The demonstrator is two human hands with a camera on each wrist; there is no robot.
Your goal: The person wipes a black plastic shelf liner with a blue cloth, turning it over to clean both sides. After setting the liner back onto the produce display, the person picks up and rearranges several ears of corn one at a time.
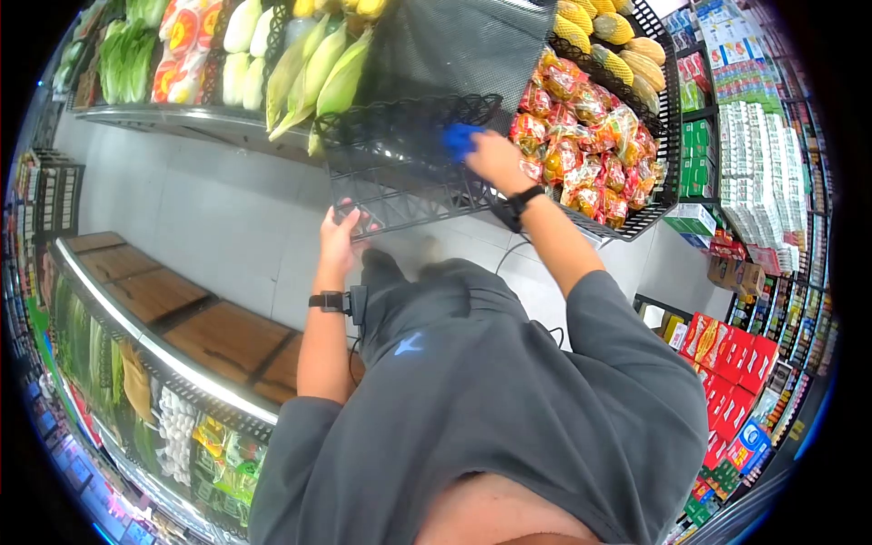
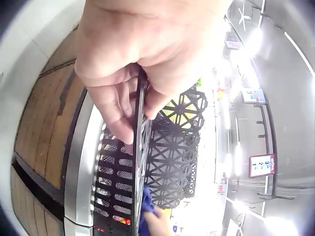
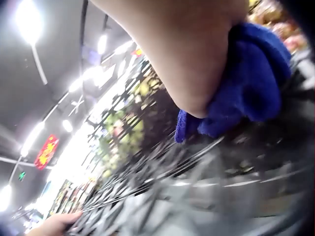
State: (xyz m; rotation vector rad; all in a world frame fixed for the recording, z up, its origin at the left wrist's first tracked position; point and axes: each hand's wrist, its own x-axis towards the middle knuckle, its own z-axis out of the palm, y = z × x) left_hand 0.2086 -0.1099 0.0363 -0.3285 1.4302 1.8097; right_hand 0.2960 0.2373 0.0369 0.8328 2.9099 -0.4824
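Head view looks down; close wrist views share the blue cloth [image 3: 246, 84].

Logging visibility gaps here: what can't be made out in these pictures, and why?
Left wrist view: part of the left hand, cut off by the top edge; fine lettering on the red-edged white price sign, too small.
Right wrist view: most fingers of the right hand, hidden by the blue fabric cloth; mesh of the black plastic lattice crate, motion-blurred.
Head view: labels on the white stacked packs, too small.
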